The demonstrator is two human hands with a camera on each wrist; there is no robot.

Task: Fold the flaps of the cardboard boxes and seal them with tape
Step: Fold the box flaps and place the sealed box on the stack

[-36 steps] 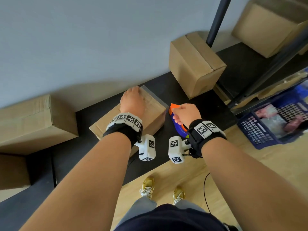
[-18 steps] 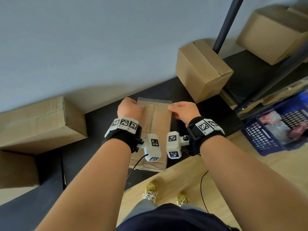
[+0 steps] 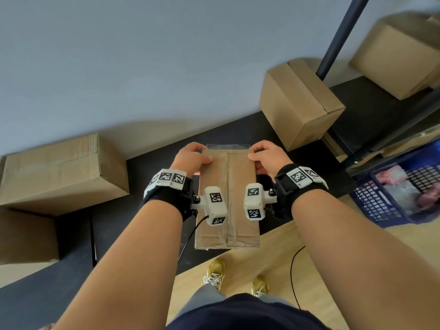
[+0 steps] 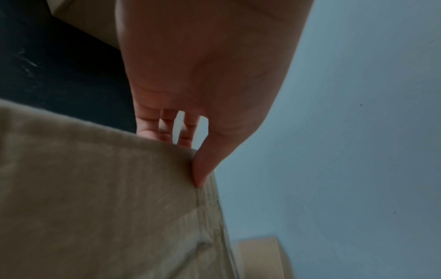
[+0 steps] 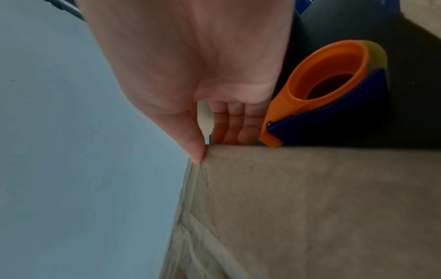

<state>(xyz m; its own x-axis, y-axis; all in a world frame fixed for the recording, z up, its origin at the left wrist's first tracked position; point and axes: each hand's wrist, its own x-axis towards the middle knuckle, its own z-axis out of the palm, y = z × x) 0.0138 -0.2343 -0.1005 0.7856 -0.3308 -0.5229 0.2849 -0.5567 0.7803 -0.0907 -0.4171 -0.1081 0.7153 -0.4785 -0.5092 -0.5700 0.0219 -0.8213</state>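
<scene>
A long cardboard box [image 3: 228, 198] with clear tape along its centre seam is held lengthwise in front of me, over the front edge of the black table [image 3: 147, 234]. My left hand [image 3: 190, 158] grips its far left corner, thumb on top and fingers down the side. My right hand [image 3: 266, 156] grips the far right corner the same way. In the left wrist view the thumb [image 4: 203, 169] presses the box's [image 4: 95, 207] edge. In the right wrist view an orange and blue tape dispenser [image 5: 329, 90] lies on the table beyond the box [image 5: 310, 207].
A closed box [image 3: 59, 172] lies at the left against the wall, with another below it. A tilted box [image 3: 300, 103] stands at the back right beside a black pole [image 3: 340, 36]. A blue basket [image 3: 400, 194] sits low on the right.
My right hand has let go of the tape dispenser. Both hands have taken the box by its far corners, turned it lengthwise and drawn it toward me.
</scene>
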